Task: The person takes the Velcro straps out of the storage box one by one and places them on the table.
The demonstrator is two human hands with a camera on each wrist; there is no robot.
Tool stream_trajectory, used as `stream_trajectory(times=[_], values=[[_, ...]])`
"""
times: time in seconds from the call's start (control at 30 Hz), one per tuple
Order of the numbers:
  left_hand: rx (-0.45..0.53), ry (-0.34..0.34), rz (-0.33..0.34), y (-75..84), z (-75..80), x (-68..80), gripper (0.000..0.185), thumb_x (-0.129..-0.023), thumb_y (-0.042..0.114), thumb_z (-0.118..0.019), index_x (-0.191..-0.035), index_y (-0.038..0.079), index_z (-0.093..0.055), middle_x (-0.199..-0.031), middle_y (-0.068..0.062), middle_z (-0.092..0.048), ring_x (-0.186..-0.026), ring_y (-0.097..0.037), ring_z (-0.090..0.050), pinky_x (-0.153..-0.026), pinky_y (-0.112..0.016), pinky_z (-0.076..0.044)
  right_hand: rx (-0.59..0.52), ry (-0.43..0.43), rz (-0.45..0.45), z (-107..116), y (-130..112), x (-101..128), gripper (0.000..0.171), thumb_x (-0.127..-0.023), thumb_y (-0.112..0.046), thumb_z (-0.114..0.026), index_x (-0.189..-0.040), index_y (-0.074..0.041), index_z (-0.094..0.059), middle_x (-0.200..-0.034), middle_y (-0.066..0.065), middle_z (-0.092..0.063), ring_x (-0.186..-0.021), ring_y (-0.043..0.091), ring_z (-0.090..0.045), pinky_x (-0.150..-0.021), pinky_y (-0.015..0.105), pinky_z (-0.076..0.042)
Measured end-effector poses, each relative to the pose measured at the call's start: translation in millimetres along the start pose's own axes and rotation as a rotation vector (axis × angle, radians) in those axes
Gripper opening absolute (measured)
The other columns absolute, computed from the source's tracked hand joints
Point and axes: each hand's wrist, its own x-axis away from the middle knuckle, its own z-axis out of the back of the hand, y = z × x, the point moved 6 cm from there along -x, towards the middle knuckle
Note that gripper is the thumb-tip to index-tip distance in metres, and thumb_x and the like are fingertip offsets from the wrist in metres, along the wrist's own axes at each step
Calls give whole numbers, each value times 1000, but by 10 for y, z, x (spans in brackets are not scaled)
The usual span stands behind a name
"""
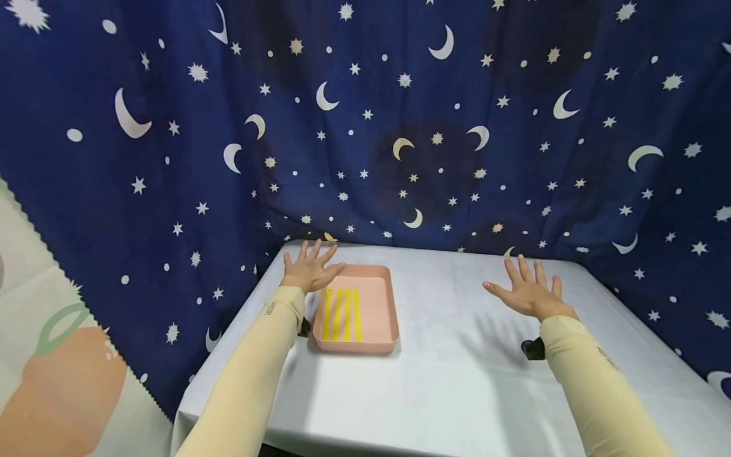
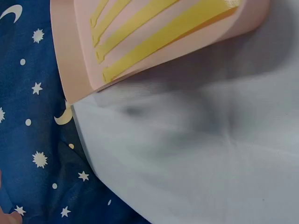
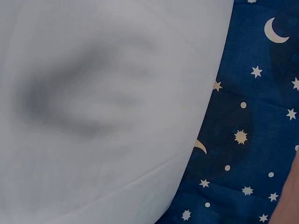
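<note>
My left hand (image 1: 310, 270) hovers with spread fingers over the upper left corner of a shallow pink tray (image 1: 379, 304). Inside the tray, at its left side, lie several yellow strips (image 1: 347, 315) side by side; the left wrist view shows them flat and close to the wall. My right hand (image 1: 531, 297), fingers also spread, is held above the right part of the white-covered table, apart from any object, and its shadow falls on the cloth. Neither hand holds anything. Only a small piece of each hand shows at the edge of its wrist view.
A white cloth (image 1: 440, 381) covers the table. Behind it hangs a dark blue curtain (image 1: 365, 127) with moons and stars, reaching the table's back edge. At the far left is a pale cloth with an orange fruit print (image 1: 68, 387).
</note>
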Motion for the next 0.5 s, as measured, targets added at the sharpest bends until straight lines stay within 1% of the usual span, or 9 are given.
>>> stream_trajectory(times=[0.13, 0.2, 0.37, 0.5], values=[[9, 0, 12, -53, -1, 15, 75, -99, 68, -28, -160, 25, -28, -167, -10, -22, -155, -35, -17, -118, -70, -15, 0, 0, 5, 16, -29, -7, 107, -92, -81, -32, -160, -6, 3, -162, 27, 20, -144, 57, 21, -106, 78, 19], [18, -17, 13, -82, -28, 42, 75, -100, 66, -27, -159, 20, -30, -165, -12, -28, -153, -35, -24, -118, -68, -19, -1, 0, 7, 13, -37, -8, 107, -92, -80, -32, -160, -5, 2, -162, 28, 19, -144, 58, 20, -106, 78, 18], [61, -48, 1, -147, -123, 90, 73, -101, 65, -24, -159, 21, -32, -164, -10, -32, -152, -34, -27, -118, -67, -20, 5, 8, 7, 17, -55, -25, 107, -92, -80, -32, -160, -4, -1, -163, 28, 18, -145, 57, 19, -106, 79, 17], [69, -43, 2, -194, -160, 98, 70, -102, 62, -27, -158, 22, -32, -164, -10, -32, -152, -34, -27, -118, -66, -20, 9, 9, 10, 33, -90, -43, 107, -92, -80, -33, -160, -4, -2, -163, 28, 17, -145, 56, 18, -107, 78, 16]])
